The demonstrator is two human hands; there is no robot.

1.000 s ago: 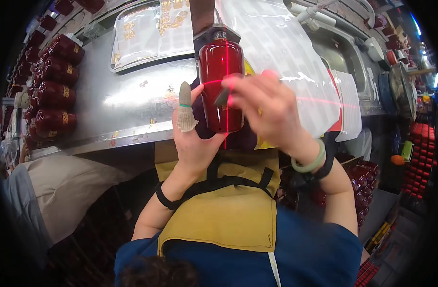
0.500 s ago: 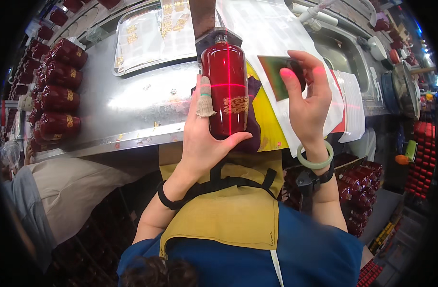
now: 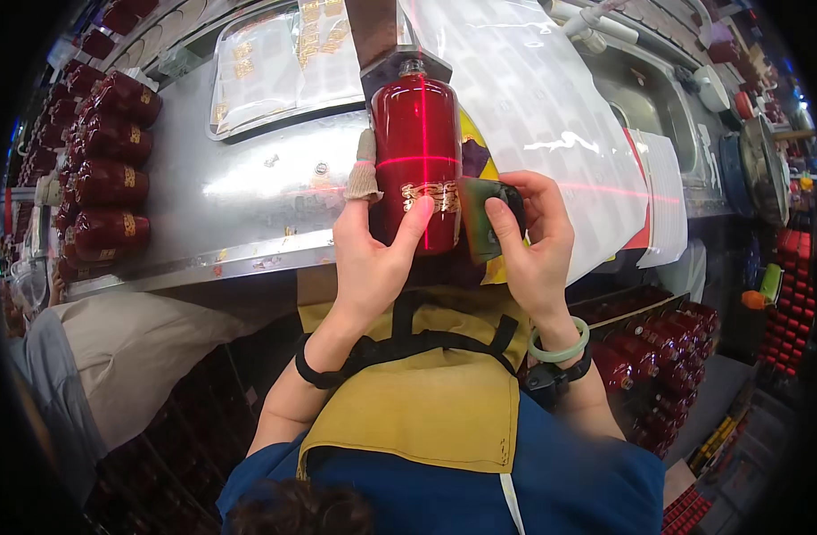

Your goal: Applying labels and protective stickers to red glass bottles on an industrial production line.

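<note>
A glossy dark red bottle point(image 3: 415, 125) lies in front of me, its clear neck against a metal bracket point(image 3: 381, 45). My left hand point(image 3: 368, 267) grips its left side and lower end, a cloth sleeve covering one finger. The left thumb presses on a gold patterned decal point(image 3: 442, 196) on the bottle's face. In my right hand point(image 3: 539, 259) is a flat, dark green scraper-like blade point(image 3: 481, 218) with a black grip, pinched between thumb and fingers. Its left edge meets or nearly meets the bottle's right side beside the decal. Red laser lines cross on the bottle.
A metal tray point(image 3: 221, 125) with gold decal sheets lies at the back left. Several red bottles point(image 3: 114, 185) line the left side. White patterned sheets point(image 3: 551, 134) cover the right of the bench, before a sink point(image 3: 640, 102). A person's pale clothing point(image 3: 150, 348) shows at lower left.
My right hand has brought the scraper left and down to the bottle's side. My left thumb has moved up onto the decal, which now sits further left on the bottle.
</note>
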